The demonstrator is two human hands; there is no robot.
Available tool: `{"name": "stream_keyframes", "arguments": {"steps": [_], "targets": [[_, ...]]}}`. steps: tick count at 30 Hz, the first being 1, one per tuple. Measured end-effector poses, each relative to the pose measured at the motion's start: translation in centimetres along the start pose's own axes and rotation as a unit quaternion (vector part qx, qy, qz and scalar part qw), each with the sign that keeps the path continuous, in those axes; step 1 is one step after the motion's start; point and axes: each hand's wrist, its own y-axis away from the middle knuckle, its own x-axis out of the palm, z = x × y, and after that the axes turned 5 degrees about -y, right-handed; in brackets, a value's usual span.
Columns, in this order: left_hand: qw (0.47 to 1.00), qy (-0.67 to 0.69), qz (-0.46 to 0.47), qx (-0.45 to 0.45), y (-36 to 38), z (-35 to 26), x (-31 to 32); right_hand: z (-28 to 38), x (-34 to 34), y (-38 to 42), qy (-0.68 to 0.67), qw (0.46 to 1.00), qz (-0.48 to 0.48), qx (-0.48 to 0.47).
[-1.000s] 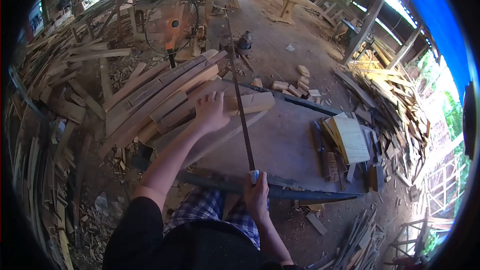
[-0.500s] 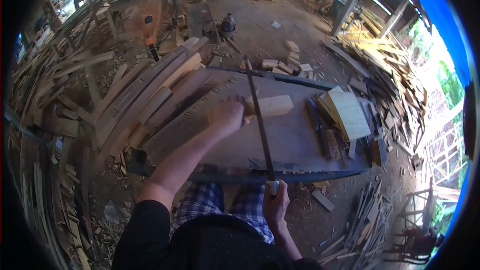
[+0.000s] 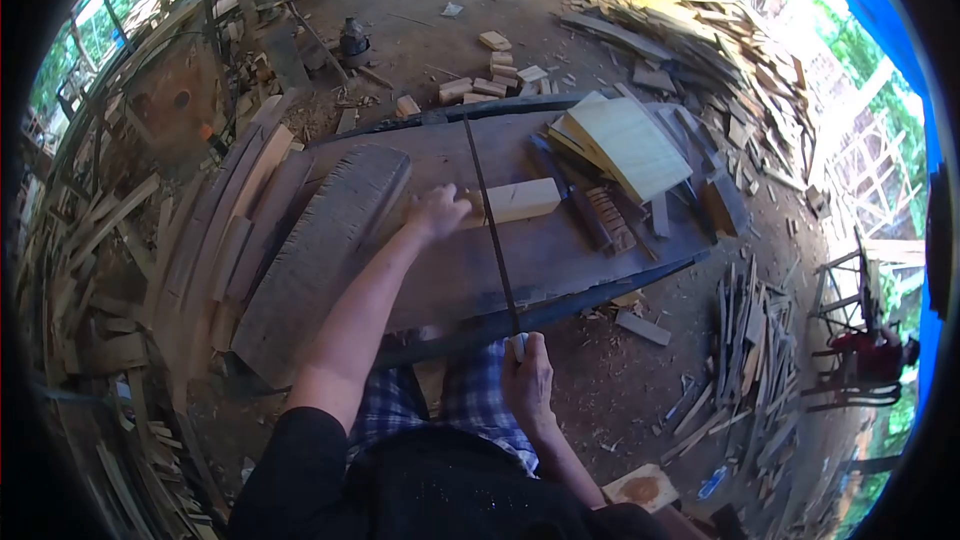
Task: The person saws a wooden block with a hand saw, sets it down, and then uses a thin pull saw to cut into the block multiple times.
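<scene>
A pale wooden block (image 3: 525, 200) lies on the worktable (image 3: 440, 290). My left hand (image 3: 438, 212) is closed over the block's left end, pressing it against the tabletop. Down by the near table edge, my right hand (image 3: 527, 380) grips the handle of a long handsaw. The thin, dark saw blade (image 3: 494, 230) runs away from me across the block, just right of my left hand. Whether its teeth are in a cut is too small to tell. To the left of my left hand lies a thick, worn board (image 3: 325, 250) with a notched edge.
Right of the block are a wide pale board (image 3: 625, 145), a dark bar (image 3: 585, 215) and a notched wood piece (image 3: 608, 218). Small offcuts (image 3: 480, 88) lie beyond the table. Stacked planks (image 3: 215, 210) stand left; scrap strips (image 3: 745, 340) cover the ground at right.
My view has turned to the right, so the surroundings appear shifted left. The right hand and saw handle sit slightly higher in view. Both hands keep their holds.
</scene>
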Motion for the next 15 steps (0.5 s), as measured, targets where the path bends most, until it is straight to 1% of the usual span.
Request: {"name": "stream_keyframes", "arguments": {"steps": [1,2,3,5,6,7,8,10,12,13,14,15], "targets": [[0.996,0.064,0.014,-0.056,-0.5,-0.1,-0.2,0.1,0.3,-0.1,-0.002,1.000,0.010,0.010],[0.993,0.051,-0.044,-0.096,-1.9,0.0,1.7,0.3,0.5,-0.1,-0.005,1.000,0.007,0.017],[0.994,0.049,-0.040,-0.091,-1.8,-1.0,1.7,0.4,0.6,-0.3,0.002,1.000,0.011,0.012],[0.982,-0.043,-0.106,-0.149,-1.6,-2.7,1.6,0.5,0.4,-0.3,0.013,1.000,0.012,0.012],[0.984,-0.042,-0.100,-0.144,-1.6,-3.0,1.8,0.5,0.3,0.0,0.006,1.000,-0.005,0.009],[0.981,-0.053,-0.121,-0.142,-1.5,-3.1,2.0,0.5,0.2,0.2,-0.001,1.000,-0.020,0.006],[0.977,-0.065,-0.142,-0.141,-1.4,-3.0,2.1,0.4,-0.1,0.2,-0.001,1.000,-0.021,0.014],[0.979,-0.066,-0.138,-0.131,-1.5,-2.7,2.3,0.3,-0.8,0.2,-0.014,1.000,-0.016,-0.002],[0.982,-0.066,-0.132,-0.122,-1.7,-2.5,2.9,0.8,-0.6,-0.5,-0.011,1.000,-0.008,0.012],[0.977,-0.086,-0.146,-0.131,-1.9,-2.6,3.3,0.8,-0.5,-1.4,-0.006,1.000,0.001,0.015],[0.971,-0.106,-0.160,-0.140,-2.0,-2.6,3.6,1.0,0.3,-3.2,-0.011,1.000,-0.002,-0.008],[0.973,-0.108,-0.152,-0.139,-2.0,-2.4,3.9,1.6,1.6,-5.8,-0.004,1.000,-0.006,-0.005]]}}
